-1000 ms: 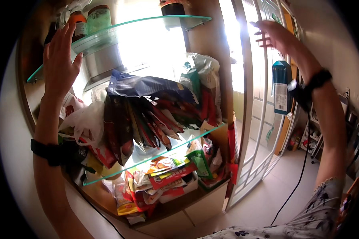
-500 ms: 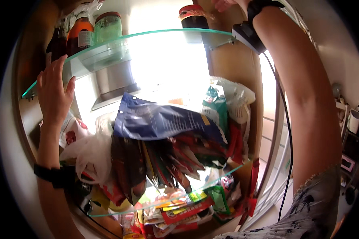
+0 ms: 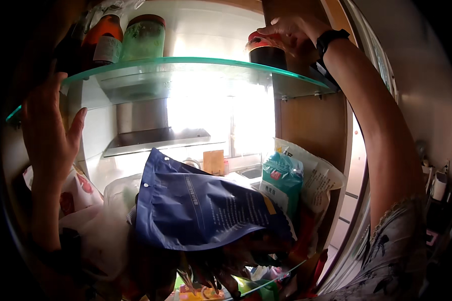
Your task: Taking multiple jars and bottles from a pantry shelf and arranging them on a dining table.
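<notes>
A glass shelf (image 3: 196,61) with a green edge crosses the upper part of the cabinet. My left hand (image 3: 50,125) reaches up to its left end. The fingers are stretched up against the shelf edge and the thumb stands apart. At the right end, my right hand (image 3: 291,31) curves over a dark jar (image 3: 267,56) with a red lid. A finger lies on the lid; the other fingers are partly hidden beside the jar. The jar stands upright on the shelf. A green-tinted glass jar (image 3: 143,40) and an orange bottle (image 3: 103,42) stand farther left.
Below, a blue pouch (image 3: 201,205) lies over dark packets, beside a teal bag (image 3: 284,178) and a white plastic bag (image 3: 98,231). Colourful packets (image 3: 201,292) show under the lower glass edge. A wooden side panel (image 3: 311,125) bounds the right, and bright light comes through the back.
My right hand has come down and left onto the red-lidded jar. My left hand stays at the shelf edge. The view has tilted upward, so the shelf and pouch appear lower.
</notes>
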Motion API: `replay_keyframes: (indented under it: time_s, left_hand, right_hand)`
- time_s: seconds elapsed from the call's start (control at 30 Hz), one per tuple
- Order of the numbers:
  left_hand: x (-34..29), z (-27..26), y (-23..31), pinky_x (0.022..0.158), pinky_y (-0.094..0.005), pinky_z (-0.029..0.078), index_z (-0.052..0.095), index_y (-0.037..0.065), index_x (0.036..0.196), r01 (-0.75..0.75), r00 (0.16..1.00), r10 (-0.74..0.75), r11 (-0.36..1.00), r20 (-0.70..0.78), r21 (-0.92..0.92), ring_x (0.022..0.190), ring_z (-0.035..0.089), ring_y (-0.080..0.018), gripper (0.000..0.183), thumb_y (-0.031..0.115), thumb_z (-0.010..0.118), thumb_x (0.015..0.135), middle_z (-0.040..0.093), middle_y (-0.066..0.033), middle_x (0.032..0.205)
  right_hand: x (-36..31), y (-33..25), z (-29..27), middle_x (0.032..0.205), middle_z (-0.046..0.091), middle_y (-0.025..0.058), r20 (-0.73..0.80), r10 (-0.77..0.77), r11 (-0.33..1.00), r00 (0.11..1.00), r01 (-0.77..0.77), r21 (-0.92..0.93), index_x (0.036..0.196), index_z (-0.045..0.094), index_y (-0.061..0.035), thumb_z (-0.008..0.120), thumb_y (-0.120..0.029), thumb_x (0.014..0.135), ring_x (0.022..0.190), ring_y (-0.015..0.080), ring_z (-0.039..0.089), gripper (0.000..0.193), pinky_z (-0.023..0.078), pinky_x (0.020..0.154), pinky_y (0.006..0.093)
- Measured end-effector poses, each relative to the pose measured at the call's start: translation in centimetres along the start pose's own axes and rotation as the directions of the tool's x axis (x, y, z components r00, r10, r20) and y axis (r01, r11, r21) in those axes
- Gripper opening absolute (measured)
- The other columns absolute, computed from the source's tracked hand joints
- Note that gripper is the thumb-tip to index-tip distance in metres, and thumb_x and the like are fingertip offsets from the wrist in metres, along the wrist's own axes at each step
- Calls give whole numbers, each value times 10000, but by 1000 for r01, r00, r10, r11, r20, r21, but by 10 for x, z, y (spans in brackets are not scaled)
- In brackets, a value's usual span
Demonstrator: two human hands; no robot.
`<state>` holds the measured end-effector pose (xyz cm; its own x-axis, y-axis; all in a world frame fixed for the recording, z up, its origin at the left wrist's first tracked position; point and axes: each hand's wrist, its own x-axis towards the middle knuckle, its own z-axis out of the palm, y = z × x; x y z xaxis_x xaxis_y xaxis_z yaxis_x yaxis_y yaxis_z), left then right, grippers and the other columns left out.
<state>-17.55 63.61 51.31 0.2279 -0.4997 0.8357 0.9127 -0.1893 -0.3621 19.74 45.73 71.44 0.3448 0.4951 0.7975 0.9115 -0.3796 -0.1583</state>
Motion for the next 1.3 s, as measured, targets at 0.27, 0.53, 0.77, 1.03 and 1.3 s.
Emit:
replay_keyframes:
  time_s: [0.27,0.53,0.77,1.03,1.3]
  left_hand:
    - [-5,4,2,994,-430,354,344,96,1332,38,995,-41,999,91,38,1188,424,-301,668,172,681,760,437,-132,1276]
    - [-6,-3,-3,992,-426,371,343,104,1331,19,998,-23,998,60,54,1192,425,-286,698,122,693,727,450,-118,1271]
    - [-2,-12,2,985,-432,381,338,114,1335,51,994,-48,998,101,-27,1192,424,-291,716,83,696,716,444,-119,1272]
    - [-2,-9,5,1031,-417,332,290,105,1370,54,981,-61,998,184,43,1256,356,-308,764,57,690,720,376,-134,1341]
    - [-6,-17,-1,1040,-433,326,243,110,1387,13,967,-38,995,252,99,1267,338,-304,819,36,696,708,342,-128,1364]
  right_hand:
    - [43,29,6,589,522,30,451,-111,958,885,-25,284,1035,577,-68,661,-586,709,484,99,486,618,324,365,210]
    - [34,13,16,598,560,44,94,11,979,996,-30,202,827,647,-64,701,-445,724,439,125,481,398,397,406,251]
    - [50,31,18,747,635,55,204,-161,822,966,16,569,867,649,-75,679,-336,769,628,97,586,281,479,564,227]
    - [38,40,6,818,652,53,-90,-430,735,898,406,543,875,640,-33,617,-263,821,691,74,598,237,475,651,200]
    - [4,35,-22,997,593,193,-241,-366,514,899,412,753,967,567,27,541,-204,844,947,256,586,263,501,755,384]
